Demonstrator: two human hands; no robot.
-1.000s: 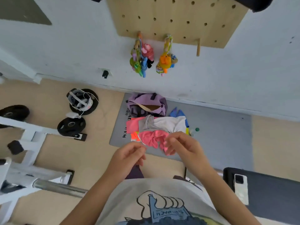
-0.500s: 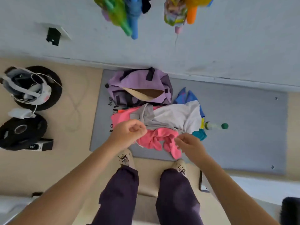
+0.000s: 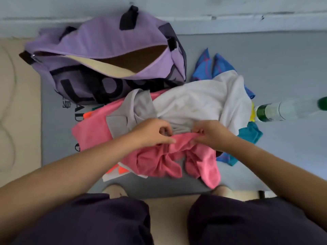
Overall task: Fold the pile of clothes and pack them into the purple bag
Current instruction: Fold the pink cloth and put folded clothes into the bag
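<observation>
Key relation: I see the pink garment [image 3: 169, 156] lying crumpled at the near edge of the clothes pile [image 3: 185, 110], its upper hem running left-right directly under both hands. Purple bag [image 3: 106, 55] sits beyond the pile, up and to the left, mouth unzipped and gaping toward me.
Nearer hand: both about equal on the garment; left hand [image 3: 155, 133] is the one closer to the bag, so I judge any carry to the bag goes fwd-left.
Left hand: fingers curled, thumb and fingertips pinching the pink hem, w/ a bit of grey fabric showing between them; grip tight, not spread.
Right hand [image 3: 210, 135]: fingers curled down onto the same hem, just beside the left, pinching pink cloth. Whether it also catches the grey layer I can't tell, the view is soft there.
Pile: white top [image 3: 200, 103] and grey top [image 3: 131, 110] lie over a second pink piece, blue [image 3: 203, 68] and teal [image 3: 251, 133] bits poke out on the right side; all unfolded on the grey mat [image 3: 283, 156].
Step, my read: first garment being picked out; needs lifting clear and spreading before any fold.
Nearby: bottle [image 3: 283, 108] lying on its side, right of pile, apart from the hands.
Progress: nothing folded, as far as I see nothing in the bag.
</observation>
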